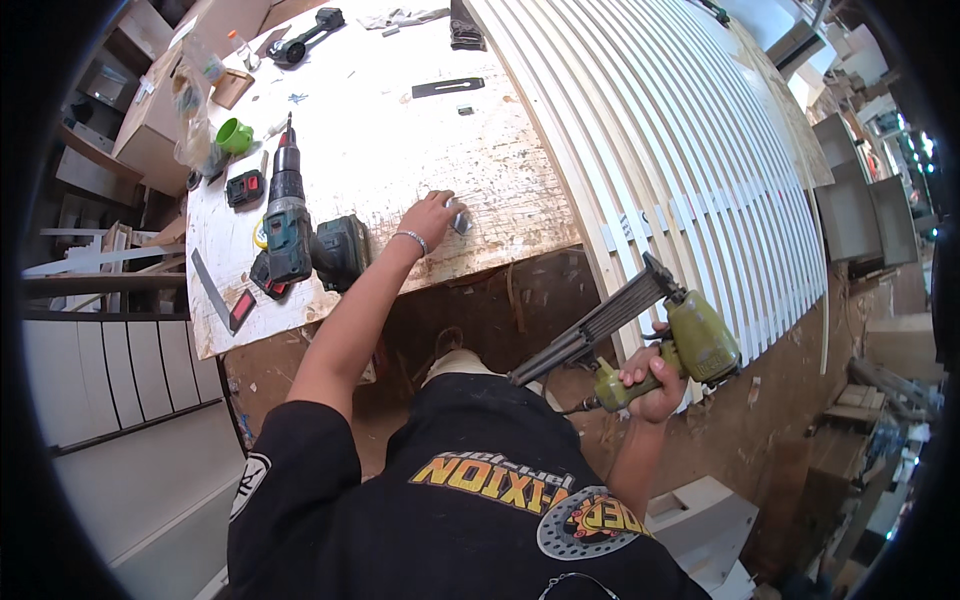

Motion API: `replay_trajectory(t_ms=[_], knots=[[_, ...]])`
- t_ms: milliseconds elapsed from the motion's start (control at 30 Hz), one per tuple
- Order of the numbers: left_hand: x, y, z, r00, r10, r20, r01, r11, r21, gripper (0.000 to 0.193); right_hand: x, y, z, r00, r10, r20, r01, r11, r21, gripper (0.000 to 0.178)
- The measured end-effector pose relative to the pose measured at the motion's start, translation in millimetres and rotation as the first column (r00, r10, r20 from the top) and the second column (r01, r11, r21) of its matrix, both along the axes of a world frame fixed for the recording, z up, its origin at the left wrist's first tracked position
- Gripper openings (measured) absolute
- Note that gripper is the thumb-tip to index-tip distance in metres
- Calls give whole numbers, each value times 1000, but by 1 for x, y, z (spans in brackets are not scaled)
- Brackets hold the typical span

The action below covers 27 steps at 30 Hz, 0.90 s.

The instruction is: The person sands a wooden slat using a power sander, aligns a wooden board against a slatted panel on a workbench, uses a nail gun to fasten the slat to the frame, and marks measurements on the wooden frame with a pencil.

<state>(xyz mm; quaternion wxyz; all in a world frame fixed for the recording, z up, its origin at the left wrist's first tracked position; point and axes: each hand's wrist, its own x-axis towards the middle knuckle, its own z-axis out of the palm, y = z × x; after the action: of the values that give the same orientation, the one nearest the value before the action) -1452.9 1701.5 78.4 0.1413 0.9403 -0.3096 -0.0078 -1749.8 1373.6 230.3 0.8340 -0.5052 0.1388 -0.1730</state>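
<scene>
my right hand (652, 385) is wrapped around the handle of an olive-green air nail gun with a long dark-grey magazine (708, 338); the gun is held up off the worn, white-painted wooden surface (390, 150), to the right of my lap, and its magazine slants down to the left; my left hand (432, 216) lies low on the surface near its front edge, fingers bent, their tips at a small grey piece (461, 222); i cannot tell whether they pinch it or only touch it.

on my right, a broad panel of long white and pale-wood slats (640, 130) runs away from me beside the bare part of the surface; the nail gun is in front of its near end and hides part of it; on my left, a teal-and-black cordless drill with a long dark nose (288, 225) lies just beside my forearm, crowding that side; around it are a black-and-red battery pack (244, 188), a bright-green plastic cup (234, 136) and a thin metal blade with a black-and-red handle (212, 285); farther off are a black angle grinder (303, 38), a brown wooden block (232, 88) and a flat black slotted bar (448, 88), well apart from my hands.
</scene>
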Motion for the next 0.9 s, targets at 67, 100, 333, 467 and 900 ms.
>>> replay_trajectory(t_ms=[67,100,333,467,900], knots=[[12,7,-8,998,-49,-39,51,997,64,33,-5,11,-2,1000,-26,-11,26,1000,-9,60],[17,7,-8,997,-66,-47,70,995,74,32,-8,17,-1,998,-54,-14,54,998,-22,60],[33,17,5,981,-188,-51,192,977,93,25,-19,34,7,987,-163,3,163,986,-42,59],[33,20,4,976,-121,-181,123,992,3,30,-21,35,10,987,-158,14,158,987,-32,59],[50,12,9,916,16,-401,-6,1000,25,30,-31,49,20,987,-146,-62,139,985,-101,59]])
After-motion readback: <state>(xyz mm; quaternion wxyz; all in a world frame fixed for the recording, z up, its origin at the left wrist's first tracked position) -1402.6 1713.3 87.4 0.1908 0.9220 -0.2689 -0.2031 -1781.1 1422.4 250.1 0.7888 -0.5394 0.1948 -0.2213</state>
